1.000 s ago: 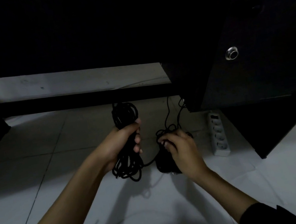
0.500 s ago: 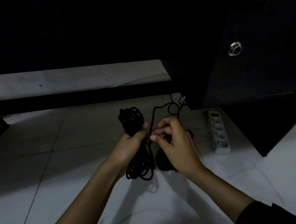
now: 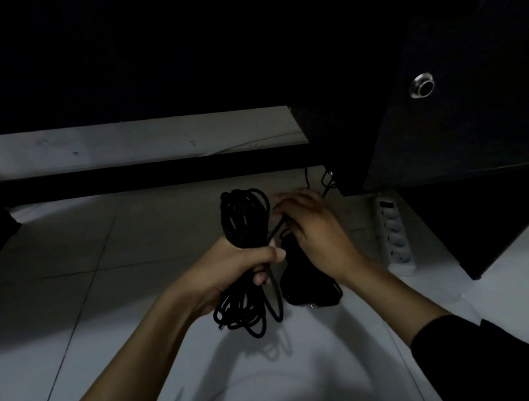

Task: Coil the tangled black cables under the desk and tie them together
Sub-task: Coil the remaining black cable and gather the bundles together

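Observation:
My left hand (image 3: 232, 267) grips a long coil of black cable (image 3: 241, 217) round its middle; loops stick out above the fist and hang below it. My right hand (image 3: 313, 230) is close beside it on the right, fingers curled, pinching a loose strand of the same cable that runs to the coil. A black power adapter (image 3: 308, 287) lies on the floor just under my right wrist. More thin black cable (image 3: 325, 180) trails back under the desk.
A white power strip (image 3: 393, 232) lies on the tiled floor to the right, against the black desk cabinet (image 3: 455, 142) with a round metal lock. The dark underside of the desk fills the top. A pale wall strip shows behind.
My right hand has left the adapter on the floor, risen and moved up beside the coil, now pinching a strand. The coil in my left hand has shifted right and slightly up.

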Tool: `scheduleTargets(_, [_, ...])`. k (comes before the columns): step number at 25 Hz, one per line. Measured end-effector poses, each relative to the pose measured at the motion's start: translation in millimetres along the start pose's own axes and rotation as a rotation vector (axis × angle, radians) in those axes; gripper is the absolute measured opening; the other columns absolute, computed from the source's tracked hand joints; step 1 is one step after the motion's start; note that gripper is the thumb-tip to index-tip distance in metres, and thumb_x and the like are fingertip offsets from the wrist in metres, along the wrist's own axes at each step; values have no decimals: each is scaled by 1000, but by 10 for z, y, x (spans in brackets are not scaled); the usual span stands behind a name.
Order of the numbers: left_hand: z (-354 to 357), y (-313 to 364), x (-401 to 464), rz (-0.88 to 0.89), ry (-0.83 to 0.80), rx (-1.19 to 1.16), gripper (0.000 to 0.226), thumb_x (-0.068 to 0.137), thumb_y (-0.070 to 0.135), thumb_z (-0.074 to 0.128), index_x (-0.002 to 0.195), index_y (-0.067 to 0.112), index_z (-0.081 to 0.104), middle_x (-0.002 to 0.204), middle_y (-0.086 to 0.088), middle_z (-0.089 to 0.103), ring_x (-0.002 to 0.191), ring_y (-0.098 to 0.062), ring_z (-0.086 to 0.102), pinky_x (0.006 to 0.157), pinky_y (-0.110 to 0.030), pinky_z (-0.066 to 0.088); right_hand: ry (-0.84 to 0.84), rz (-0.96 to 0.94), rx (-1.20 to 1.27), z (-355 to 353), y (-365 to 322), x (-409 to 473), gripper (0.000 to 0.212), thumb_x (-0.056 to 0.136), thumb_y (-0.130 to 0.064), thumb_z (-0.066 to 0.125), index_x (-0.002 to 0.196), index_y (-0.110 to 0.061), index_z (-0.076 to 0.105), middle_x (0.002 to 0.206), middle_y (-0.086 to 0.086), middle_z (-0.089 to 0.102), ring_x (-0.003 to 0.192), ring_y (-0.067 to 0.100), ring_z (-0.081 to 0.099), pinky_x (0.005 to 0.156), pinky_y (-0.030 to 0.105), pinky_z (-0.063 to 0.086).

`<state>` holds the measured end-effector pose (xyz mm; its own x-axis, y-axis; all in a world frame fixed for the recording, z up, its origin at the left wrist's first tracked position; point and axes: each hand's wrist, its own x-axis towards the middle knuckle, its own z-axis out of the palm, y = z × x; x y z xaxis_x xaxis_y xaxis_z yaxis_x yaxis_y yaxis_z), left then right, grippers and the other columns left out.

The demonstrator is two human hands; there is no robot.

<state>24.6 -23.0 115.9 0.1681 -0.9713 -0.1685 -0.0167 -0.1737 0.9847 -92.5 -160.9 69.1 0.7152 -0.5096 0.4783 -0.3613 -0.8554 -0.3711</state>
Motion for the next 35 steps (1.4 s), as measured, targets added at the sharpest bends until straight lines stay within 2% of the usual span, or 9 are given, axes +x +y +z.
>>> scheduleTargets(3, [-117,-37,-30,-49,0,-19,18,88,2,61,73,9,55,68,-5,61,59,-13,62,67,-27,54,-31,40,-54,-44,61,40,49,90,-33,25,98,-5,64,96,12,68,89,31,60,75,41,50])
scheduleTargets(5, [-194,-62,-55,-98,-37,-121,4,90,2,58,87,4,57,100,-8,73,81,-20,72,74,-28,58,-16,11,-87,-63,46,45,46,89,-35,26,90,-5,61,89,11,66,83,31,60,69,42,50])
scheduleTargets(7, [-240,-83,-65,-112,-77,-116,7,90,3,57,89,6,51,111,-9,72,76,-19,71,70,-28,59,5,22,-49,-74,11,64,44,90,-37,29,84,-5,58,86,11,63,81,31,59,67,42,49])
scheduleTargets(10, [-257,-114,-69,-83,-24,-48,12,90,8,59,83,10,50,83,-9,70,47,-10,49,54,-25,51,26,36,8,-49,85,55,37,91,-36,35,83,-7,56,88,8,57,80,28,59,65,43,50])
scheduleTargets(16, [-289,-118,-32,-78,145,-21,38,94,28,56,62,16,41,48,3,35,38,-9,28,42,-22,36,31,36,54,9,164,34,29,92,-26,54,76,-3,54,79,6,49,72,23,56,64,40,50])
scheduleTargets(20, [-311,-107,38,-105,161,92,40,91,27,62,58,18,43,46,2,33,36,-11,27,41,-23,34,48,-53,-52,-7,292,-14,22,91,-18,56,73,-6,58,76,3,51,73,22,58,61,32,48])
scheduleTargets(24, [-176,-242,125,-174,95,70,42,90,21,65,59,17,38,45,3,30,33,-10,25,40,-22,33,82,-3,-35,18,306,-75,39,93,-28,38,87,-5,68,86,9,62,80,25,61,69,33,50])
scheduleTargets(30, [155,-474,377,-179,216,-101,35,94,25,57,65,16,40,47,0,33,34,-12,27,42,-24,31,241,165,125,19,235,-68,25,91,-13,53,109,-4,70,103,11,62,95,21,58,81,14,38])
scheduleTargets(35, [326,-458,534,-65,314,-413,29,95,30,57,70,15,50,56,-5,41,36,-12,38,52,-30,38,284,174,222,56,190,-98,15,94,-14,58,89,-5,69,88,-8,49,84,3,50,79,7,34])
